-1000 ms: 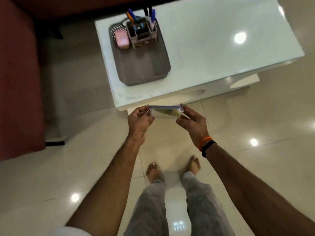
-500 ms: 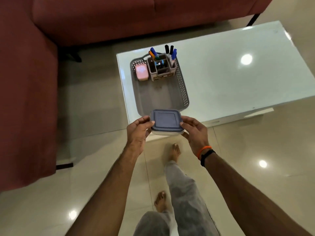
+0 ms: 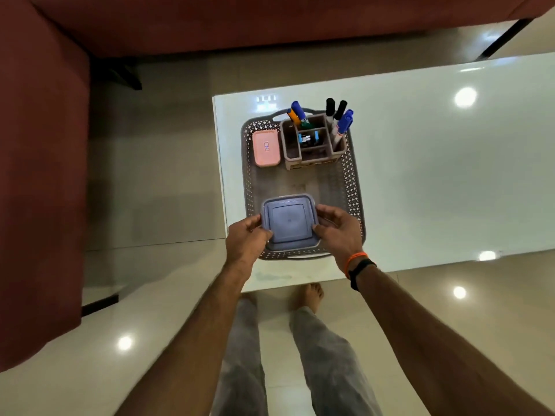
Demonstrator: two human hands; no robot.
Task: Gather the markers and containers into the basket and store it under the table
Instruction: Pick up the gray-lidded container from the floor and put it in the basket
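**2 hands hold a lidded container over the near end of the basket**

From the head camera I look straight down at a glossy white table [image 3: 420, 181]. A grey perforated basket [image 3: 353, 187] sits at the table's left end, near its front edge. My view shows the left hand [image 3: 244, 240] and the right hand [image 3: 338, 231] each closed on opposite sides of a square container with a blue-grey lid [image 3: 289, 222]. The container is level, lid up, inside the basket's near end; I cannot tell whether it touches the basket floor.

At the basket's far end stands a grey divided organiser [image 3: 313, 145] with upright markers [image 3: 341, 121] in blue, black and orange. Just left of it, also in the basket, lies a small pink box [image 3: 266, 148], lid up.

The right wrist wears an orange band [image 3: 354, 261] and a black band [image 3: 362, 273]. A dark red sofa [image 3: 42, 175] runs along the left and top. Bare feet and grey trousers show below the table edge.
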